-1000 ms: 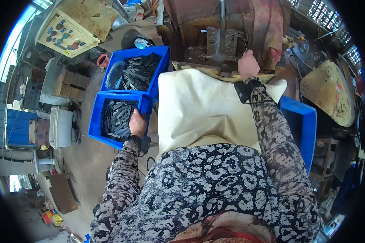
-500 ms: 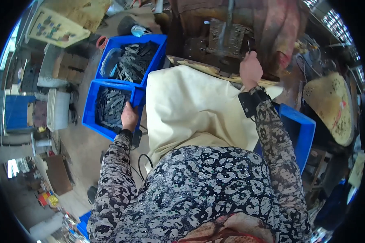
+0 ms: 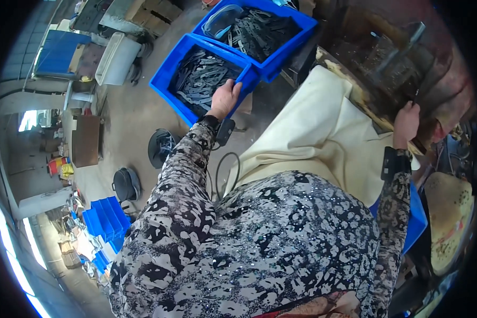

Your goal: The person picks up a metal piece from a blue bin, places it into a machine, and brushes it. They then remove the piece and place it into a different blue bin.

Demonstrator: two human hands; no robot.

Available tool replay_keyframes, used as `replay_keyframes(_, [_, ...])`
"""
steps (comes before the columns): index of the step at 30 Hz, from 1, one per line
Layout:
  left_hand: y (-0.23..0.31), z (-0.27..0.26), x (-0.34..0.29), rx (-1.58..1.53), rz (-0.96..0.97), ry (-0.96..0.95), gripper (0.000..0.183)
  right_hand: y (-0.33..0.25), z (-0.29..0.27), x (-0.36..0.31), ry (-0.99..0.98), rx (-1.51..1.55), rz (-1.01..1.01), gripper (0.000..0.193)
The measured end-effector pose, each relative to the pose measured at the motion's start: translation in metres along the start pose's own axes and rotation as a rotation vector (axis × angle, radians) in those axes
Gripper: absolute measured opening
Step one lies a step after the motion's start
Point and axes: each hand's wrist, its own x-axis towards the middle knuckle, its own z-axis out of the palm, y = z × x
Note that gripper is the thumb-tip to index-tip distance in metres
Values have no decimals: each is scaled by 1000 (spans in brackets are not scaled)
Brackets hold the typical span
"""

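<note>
My left hand [image 3: 225, 99] is closed over the near rim of a blue plastic bin [image 3: 170, 68]. Inside that bin lies a heap of flat grey metal strips [image 3: 200, 79], which my fingers do not visibly hold. Over on the right, my right hand [image 3: 406, 124] is closed, with a thin, slender tool [image 3: 417, 94] sticking up from the fingers; its kind is too small to make out. That hand is beside the worn front edge of a dark, oily machine bed [image 3: 368, 66]. A cream apron-like sheet [image 3: 312, 119] spreads between my arms.
A second blue bin [image 3: 305, 33] holds more strips and a clear plastic tub [image 3: 221, 22]. Another blue bin [image 3: 414, 220] stands by my right forearm. Black buckets [image 3: 161, 147] sit on the floor at left. A stained, padded seat [image 3: 448, 212] is at right.
The view has swung left, so bins and machine appear farther right and more floor shows. My left hand stays on the bin rim; my right stays closed near the machine edge.
</note>
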Motion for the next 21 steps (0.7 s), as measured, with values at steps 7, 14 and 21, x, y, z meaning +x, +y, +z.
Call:
replay_keyframes(7, [-41,-7,35,-230,-87,206,29,45,2,19,-35,-34,9,38])
replay_keyframes(14, [-51,-24,47,282,-126,30,24,31,-19,8,-102,0,63,38])
replay_keyframes(21, [-53,-5,51,218,-117,50,20,45,-19,12,-41,4,11,32])
